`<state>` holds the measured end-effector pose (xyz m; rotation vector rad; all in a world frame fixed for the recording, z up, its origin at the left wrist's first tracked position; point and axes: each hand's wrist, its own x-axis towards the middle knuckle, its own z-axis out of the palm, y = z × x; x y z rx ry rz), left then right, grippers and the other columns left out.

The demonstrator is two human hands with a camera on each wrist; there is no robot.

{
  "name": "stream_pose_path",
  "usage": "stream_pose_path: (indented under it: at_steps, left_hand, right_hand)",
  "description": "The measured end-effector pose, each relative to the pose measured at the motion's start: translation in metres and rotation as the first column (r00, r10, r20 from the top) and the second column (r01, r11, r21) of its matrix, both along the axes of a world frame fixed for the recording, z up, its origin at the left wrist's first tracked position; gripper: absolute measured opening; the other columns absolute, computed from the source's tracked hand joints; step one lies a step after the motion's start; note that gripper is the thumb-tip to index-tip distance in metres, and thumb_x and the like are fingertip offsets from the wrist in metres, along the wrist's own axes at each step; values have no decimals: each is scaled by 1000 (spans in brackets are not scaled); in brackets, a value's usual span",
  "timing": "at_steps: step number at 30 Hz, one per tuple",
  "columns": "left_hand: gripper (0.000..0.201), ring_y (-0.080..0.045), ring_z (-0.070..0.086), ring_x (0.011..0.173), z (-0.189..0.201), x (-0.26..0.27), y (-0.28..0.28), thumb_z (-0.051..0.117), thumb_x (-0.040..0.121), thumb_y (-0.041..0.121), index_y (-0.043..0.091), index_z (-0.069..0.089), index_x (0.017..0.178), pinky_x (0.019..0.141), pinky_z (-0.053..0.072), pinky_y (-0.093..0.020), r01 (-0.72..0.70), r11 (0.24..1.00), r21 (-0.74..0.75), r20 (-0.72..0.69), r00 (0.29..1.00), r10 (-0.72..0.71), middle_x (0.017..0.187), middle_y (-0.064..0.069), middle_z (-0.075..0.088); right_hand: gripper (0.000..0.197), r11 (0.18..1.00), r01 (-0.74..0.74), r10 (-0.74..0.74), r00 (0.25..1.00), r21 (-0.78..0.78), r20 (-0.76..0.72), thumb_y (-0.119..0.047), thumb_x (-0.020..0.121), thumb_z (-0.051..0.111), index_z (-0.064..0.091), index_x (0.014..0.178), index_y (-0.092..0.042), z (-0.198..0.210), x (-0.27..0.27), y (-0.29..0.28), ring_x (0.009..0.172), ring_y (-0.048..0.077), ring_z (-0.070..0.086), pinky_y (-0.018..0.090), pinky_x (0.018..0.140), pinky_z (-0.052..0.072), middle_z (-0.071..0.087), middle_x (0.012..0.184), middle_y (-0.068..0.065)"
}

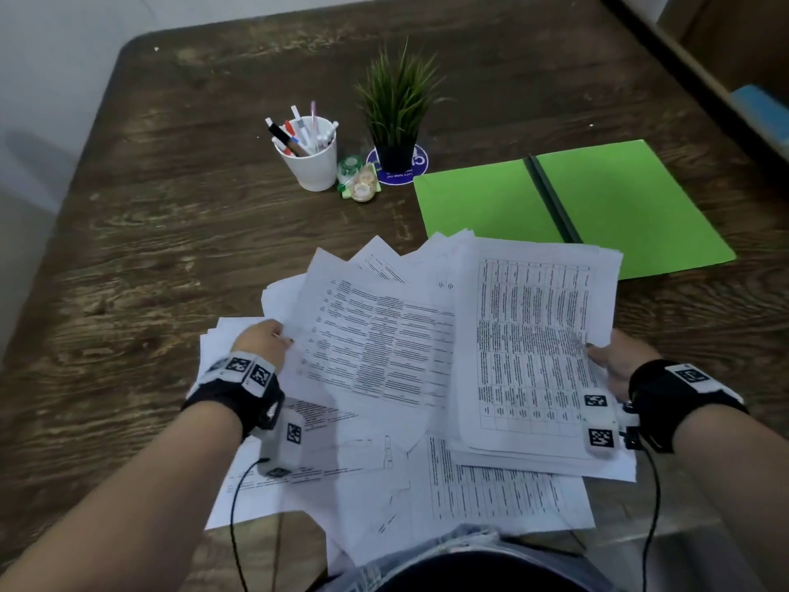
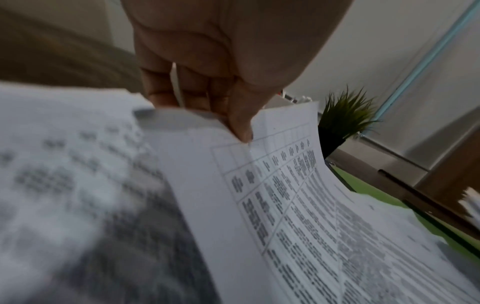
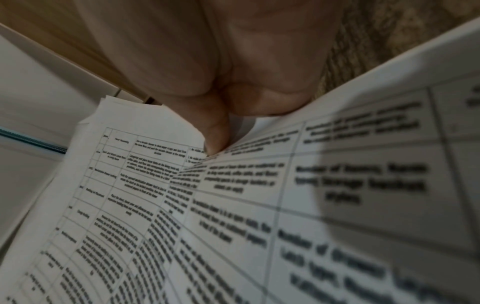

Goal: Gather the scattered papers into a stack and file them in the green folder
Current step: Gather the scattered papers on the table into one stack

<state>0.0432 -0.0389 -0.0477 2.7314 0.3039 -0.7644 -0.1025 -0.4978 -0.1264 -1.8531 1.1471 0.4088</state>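
Observation:
White printed papers lie fanned out at the table's near edge. My left hand point(image 1: 267, 341) pinches the left edge of a printed sheet point(image 1: 375, 348), thumb on top; the left wrist view shows the same left hand point(image 2: 233, 115) with fingers curled under that sheet point(image 2: 272, 195). My right hand point(image 1: 615, 361) grips the right edge of a thicker paper stack point(image 1: 533, 356), which is lifted off the table; in the right wrist view the right hand point(image 3: 215, 131) has its thumb pressed on the stack point(image 3: 207, 226). The green folder point(image 1: 615, 198) lies open beyond the papers, partly covered by them.
A white cup of pens point(image 1: 309, 158), tape rolls point(image 1: 358, 181) and a small potted plant point(image 1: 397, 117) stand behind the papers. More loose sheets point(image 1: 384, 484) overhang the table's near edge above my lap. The brown wooden table point(image 1: 149, 232) is bare on the left.

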Motion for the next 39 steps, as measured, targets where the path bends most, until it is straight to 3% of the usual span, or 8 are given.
stream_pose_path:
  at_steps: [8,15,19,22,26,32,35,39]
  left_hand:
    - [41,-31,52,120,7,52,8,41,95,7,23,46,132,108,33,-44,173,967,186,22,983,-180,134,-8,54]
    - [49,-34,43,130,-11,60,-27,47,95,15,20,35,143,104,40,-40,218,964,149,-104,973,-204,148,-12,38]
    - [63,-34,41,127,-12,53,-43,68,81,37,19,40,134,104,38,-46,122,977,176,112,983,-143,139,-13,39]
    - [68,-30,38,127,-4,53,-71,71,78,39,25,37,135,104,35,-44,304,932,197,197,919,-341,137,-10,36]
    - [72,-24,34,128,-1,52,-121,80,71,31,31,42,133,105,36,-38,650,758,50,180,741,-647,138,-3,35]
    - [105,-25,32,129,-1,56,-188,87,54,44,31,28,140,102,39,-42,946,266,183,-156,295,-943,141,-1,29]
    - [115,-27,32,129,-6,59,-201,88,50,47,26,23,142,104,37,-43,939,169,298,-227,242,-943,138,-3,31]
    - [114,-28,32,127,-12,58,-207,87,49,49,22,25,141,104,35,-41,906,107,409,-278,236,-931,134,-4,33]
  right_hand:
    - [43,1000,-3,3,997,-7,71,-11,96,50,44,138,-7,15,-2,1,126,30,49,31,102,37,52,137,7]
    - [45,999,-22,23,999,-26,39,-11,89,60,49,132,-7,-1,-1,-9,122,38,53,51,106,40,55,135,18]
    - [43,999,-19,20,1000,-39,21,-12,91,57,49,133,-5,-4,-1,-6,124,34,51,46,108,37,55,135,14]
    - [43,1000,0,0,1000,-11,14,-12,90,58,49,132,-5,-4,1,-4,121,36,52,47,107,39,56,134,15]
    - [41,999,33,-33,999,-5,15,-12,92,55,48,132,-8,-7,-1,-3,119,34,53,47,105,40,57,130,12]
    - [41,1000,11,-11,1000,22,1,-15,94,53,48,134,-10,-6,-4,-4,120,30,53,36,99,41,56,133,7]
    - [43,1000,12,-12,1000,21,-12,-18,96,51,44,137,-12,-4,-6,-4,122,30,51,31,93,39,54,134,5]
    - [43,999,18,-19,999,44,26,-19,90,57,49,132,-15,-20,-7,-10,119,31,54,48,104,42,56,133,7]
